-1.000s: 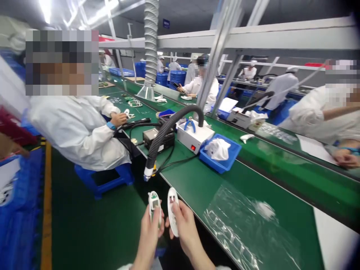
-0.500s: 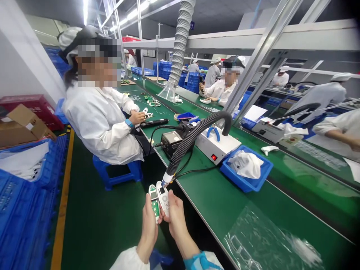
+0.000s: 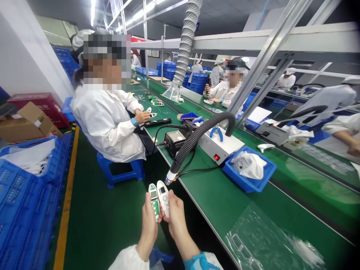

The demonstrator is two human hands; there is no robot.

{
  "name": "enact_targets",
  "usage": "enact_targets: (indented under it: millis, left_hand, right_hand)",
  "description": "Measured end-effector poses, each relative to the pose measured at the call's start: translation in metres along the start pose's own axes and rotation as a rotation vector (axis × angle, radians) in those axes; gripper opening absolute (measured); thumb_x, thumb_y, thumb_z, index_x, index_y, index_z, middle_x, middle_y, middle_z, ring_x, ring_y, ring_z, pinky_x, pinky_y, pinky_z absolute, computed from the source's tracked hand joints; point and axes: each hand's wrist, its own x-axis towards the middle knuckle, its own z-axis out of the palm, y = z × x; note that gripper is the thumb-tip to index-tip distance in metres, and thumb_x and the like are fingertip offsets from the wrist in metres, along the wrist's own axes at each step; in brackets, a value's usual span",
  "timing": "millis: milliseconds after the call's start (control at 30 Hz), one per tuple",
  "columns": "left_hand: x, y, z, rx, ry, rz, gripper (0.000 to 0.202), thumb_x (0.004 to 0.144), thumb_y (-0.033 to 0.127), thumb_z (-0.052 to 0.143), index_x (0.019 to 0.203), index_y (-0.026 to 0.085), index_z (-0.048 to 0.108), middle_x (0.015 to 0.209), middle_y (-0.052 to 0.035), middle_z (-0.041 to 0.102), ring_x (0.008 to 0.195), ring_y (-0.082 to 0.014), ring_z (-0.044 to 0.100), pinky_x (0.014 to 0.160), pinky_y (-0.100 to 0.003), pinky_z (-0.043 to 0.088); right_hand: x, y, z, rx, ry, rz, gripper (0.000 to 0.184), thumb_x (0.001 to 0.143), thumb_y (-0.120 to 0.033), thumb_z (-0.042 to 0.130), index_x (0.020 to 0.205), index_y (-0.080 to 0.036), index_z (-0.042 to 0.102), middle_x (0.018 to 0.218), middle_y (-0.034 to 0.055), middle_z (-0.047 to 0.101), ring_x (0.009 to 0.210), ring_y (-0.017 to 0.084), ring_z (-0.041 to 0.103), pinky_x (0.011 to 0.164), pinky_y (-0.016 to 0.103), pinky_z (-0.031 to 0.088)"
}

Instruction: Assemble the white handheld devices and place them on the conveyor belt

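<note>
Left hand (image 3: 149, 223): slim white oval plastic-looking half-casing with green circuit board (image 3: 155, 205), board side facing me, grey rectangular screen in a white frame near the far end, bare green below it. Right hand (image 3: 176, 213): elongated white oval plastic-looking cover (image 3: 162, 195), dark rectangular window near the far end, rounded button shapes below, lower right edge behind my fingers. Halves separate, side by side, long axes roughly parallel, far ends leaning slightly left. Can't tell if edges touch.

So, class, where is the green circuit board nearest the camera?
In the head view's lower half, slightly left of centre: the green circuit board is in the person's left hand, beside the white shell in the right hand.
</note>
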Motion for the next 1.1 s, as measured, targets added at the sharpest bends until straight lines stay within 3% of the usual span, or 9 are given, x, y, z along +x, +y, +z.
enact_targets:
  millis: [200, 400, 533, 633, 933, 1100]
  left_hand:
    - [-0.005, -0.003, -0.004, 0.027, -0.022, -0.017, 0.056, 0.08, 0.069, 0.049, 0.063, 0.016, 0.055, 0.043, 0.0027, 0.051, 0.037, -0.0088, 0.042, 0.034, -0.017, 0.026]
    - [-0.048, -0.017, -0.016, 0.068, -0.132, -0.15, 0.054, 0.084, 0.067, 0.045, 0.076, 0.015, 0.06, 0.046, 0.0035, 0.05, 0.039, -0.008, 0.039, 0.037, -0.018, 0.027]
    - [-0.073, -0.01, -0.016, 0.112, -0.218, -0.245, 0.054, 0.084, 0.067, 0.044, 0.092, 0.016, 0.062, 0.053, 0.0043, 0.05, 0.041, -0.0071, 0.036, 0.04, -0.019, 0.027]
    - [-0.084, -0.001, -0.009, 0.129, -0.242, -0.282, 0.055, 0.083, 0.068, 0.045, 0.093, 0.016, 0.061, 0.055, 0.0038, 0.051, 0.039, -0.0064, 0.034, 0.039, -0.02, 0.027]
    - [-0.105, 0.01, 0.012, 0.088, -0.269, -0.336, 0.053, 0.08, 0.066, 0.054, 0.101, 0.018, 0.062, 0.065, 0.0021, 0.056, 0.04, -0.0062, 0.04, 0.038, -0.02, 0.03]
    - [-0.109, 0.008, 0.015, 0.073, -0.325, -0.338, 0.051, 0.081, 0.063, 0.054, 0.105, 0.018, 0.062, 0.068, 0.0008, 0.058, 0.041, -0.0065, 0.041, 0.039, -0.02, 0.032]
  right_hand:
    - [-0.004, -0.001, -0.005, -0.007, -0.01, 0.033, 0.062, 0.067, -0.077, 0.06, 0.052, -0.017, 0.053, 0.03, -0.0027, 0.045, 0.022, 0.009, 0.037, 0.026, 0.018, 0.013]
    - [-0.073, -0.015, -0.045, 0.276, -0.034, 0.116, 0.053, 0.075, -0.062, 0.068, 0.074, -0.009, 0.071, 0.062, 0.0071, 0.067, 0.043, 0.007, 0.051, 0.038, 0.016, 0.033]
    - [-0.115, -0.03, -0.068, 0.419, 0.012, 0.163, 0.052, 0.068, -0.059, 0.076, 0.083, -0.009, 0.074, 0.077, 0.0116, 0.071, 0.061, 0.013, 0.06, 0.051, 0.021, 0.045]
    - [-0.133, -0.036, -0.078, 0.385, 0.034, 0.157, 0.052, 0.067, -0.061, 0.076, 0.081, -0.011, 0.075, 0.08, 0.0126, 0.071, 0.063, 0.016, 0.062, 0.057, 0.026, 0.049]
    - [-0.154, -0.04, -0.087, 0.316, 0.124, 0.079, 0.052, 0.069, -0.064, 0.072, 0.08, -0.013, 0.076, 0.079, 0.0133, 0.072, 0.066, 0.022, 0.066, 0.06, 0.033, 0.053]
    - [-0.159, -0.044, -0.093, 0.391, 0.073, 0.088, 0.049, 0.069, -0.06, 0.075, 0.082, -0.013, 0.076, 0.08, 0.013, 0.072, 0.064, 0.02, 0.064, 0.061, 0.032, 0.052]
